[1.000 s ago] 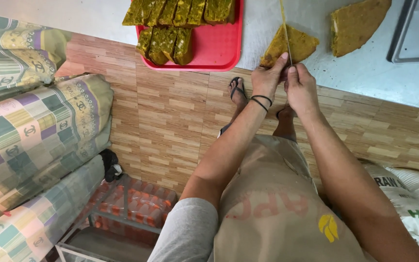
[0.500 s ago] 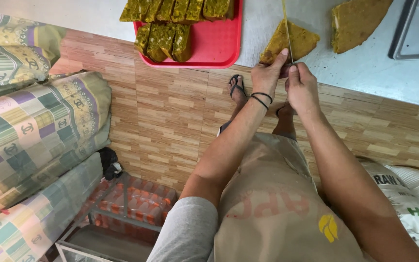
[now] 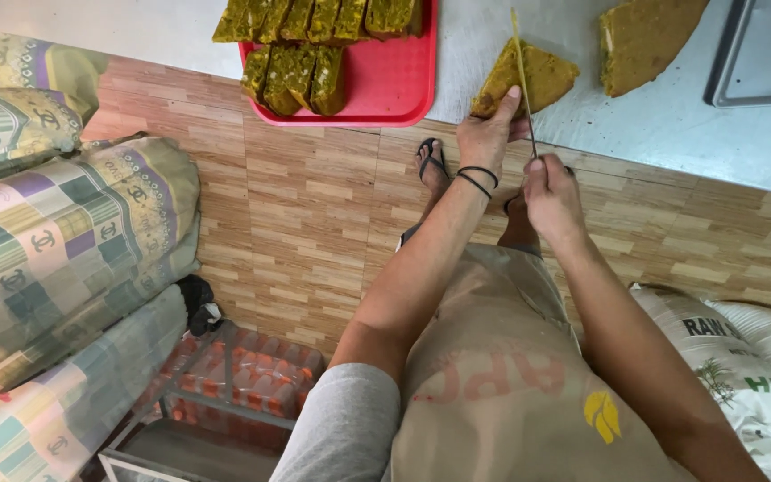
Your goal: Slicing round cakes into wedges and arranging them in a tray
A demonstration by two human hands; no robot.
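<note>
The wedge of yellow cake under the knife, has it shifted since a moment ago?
No. The cake wedge lies by the red tray's corner as before, left hand on it.

The top edge crops the red plastic tray at 12 o'clock, its upper row of greenish-brown cake slabs, and the yellow-brown cake piece at 1 o'clock. The right hand hides the thin knife's handle. The right edge cuts off the grey metal tray.
</note>
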